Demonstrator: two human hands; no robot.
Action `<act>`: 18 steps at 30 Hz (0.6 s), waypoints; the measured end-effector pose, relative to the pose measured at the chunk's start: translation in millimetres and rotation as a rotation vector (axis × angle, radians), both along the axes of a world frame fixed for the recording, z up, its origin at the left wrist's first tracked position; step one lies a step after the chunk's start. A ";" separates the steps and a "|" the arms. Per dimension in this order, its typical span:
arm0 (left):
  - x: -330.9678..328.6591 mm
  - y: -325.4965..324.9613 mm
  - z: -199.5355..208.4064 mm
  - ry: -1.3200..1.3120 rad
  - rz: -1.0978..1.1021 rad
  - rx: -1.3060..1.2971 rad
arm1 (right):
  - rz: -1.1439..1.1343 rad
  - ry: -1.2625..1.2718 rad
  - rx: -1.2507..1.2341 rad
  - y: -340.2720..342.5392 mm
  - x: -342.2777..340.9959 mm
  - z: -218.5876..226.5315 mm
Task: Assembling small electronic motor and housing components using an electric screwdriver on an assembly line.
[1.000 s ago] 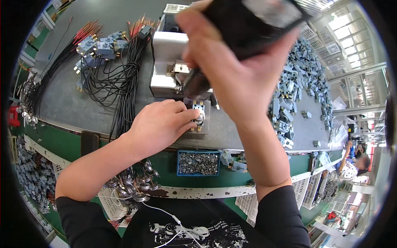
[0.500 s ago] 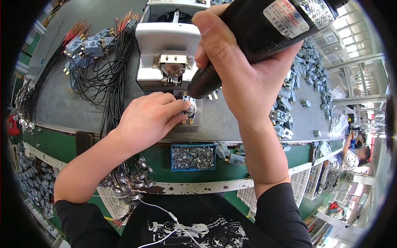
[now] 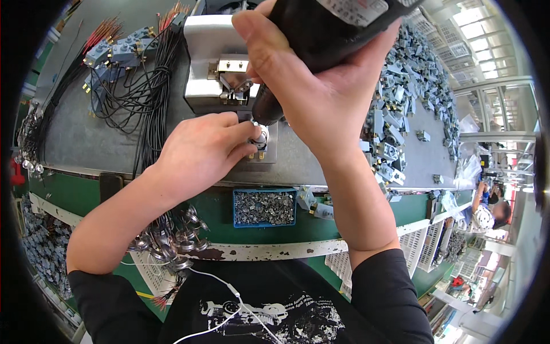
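Note:
My right hand (image 3: 321, 100) is wrapped round a black electric screwdriver (image 3: 323, 40). The tool slants down to the left, its tip end at the far side of a small grey plug part (image 3: 263, 139) with brass pins. That plug part sits on a flat metal block (image 3: 271, 152) at the bench's near side. My left hand (image 3: 200, 146) reaches in from the left, thumb and forefinger closed on the part's left side. Those fingers hide some of it, and the screwdriver's very tip is hard to make out.
A white metal machine (image 3: 212, 43) stands just beyond the block. Black cables (image 3: 160, 109) with grey plugs lie left; many loose grey plug housings (image 3: 389, 123) cover the right. A blue tray (image 3: 264, 226) of small metal pieces sits nearer me. Another person (image 3: 487, 215) is far right.
My right hand has brought the screwdriver down and to the left, so its end is now at the plug part. My left hand stays on the part; the whole view has shifted slightly.

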State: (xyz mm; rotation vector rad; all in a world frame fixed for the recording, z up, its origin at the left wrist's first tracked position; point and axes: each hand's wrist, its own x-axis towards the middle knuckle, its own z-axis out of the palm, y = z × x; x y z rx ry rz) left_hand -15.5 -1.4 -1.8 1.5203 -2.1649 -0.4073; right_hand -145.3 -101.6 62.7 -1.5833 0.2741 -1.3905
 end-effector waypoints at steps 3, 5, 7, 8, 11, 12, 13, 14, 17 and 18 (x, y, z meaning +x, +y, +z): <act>2.3 4.0 -0.9 -0.008 0.022 0.019 | -0.033 0.230 0.137 12.6 -10.6 25.2; 0.5 3.1 -0.5 -0.007 0.018 0.007 | -0.039 0.392 0.154 11.5 -12.4 28.9; -1.1 4.0 -1.1 -0.007 0.015 -0.002 | -0.054 0.240 0.119 13.4 -9.9 14.6; -1.3 4.7 -0.9 -0.009 0.019 -0.002 | -0.065 0.083 0.081 14.3 -7.5 11.2; -1.7 7.4 -2.6 -0.012 0.023 -0.012 | -0.023 0.104 0.168 13.4 -8.4 20.9; -1.4 8.2 -3.6 -0.015 0.024 -0.023 | -0.024 0.103 0.171 12.6 -7.0 21.5; 0.1 8.5 -5.1 -0.016 0.022 -0.020 | -0.053 0.081 0.115 10.8 -4.2 21.0; 0.9 9.1 -7.0 -0.003 0.006 -0.042 | -0.089 0.063 0.064 10.0 -2.5 19.9; 0.4 3.0 -8.4 -0.046 -0.015 -0.088 | -0.195 0.015 -0.081 9.4 1.7 12.1; 0.1 2.8 -5.4 -0.106 -0.010 -0.124 | -0.229 0.001 -0.127 11.6 1.2 8.9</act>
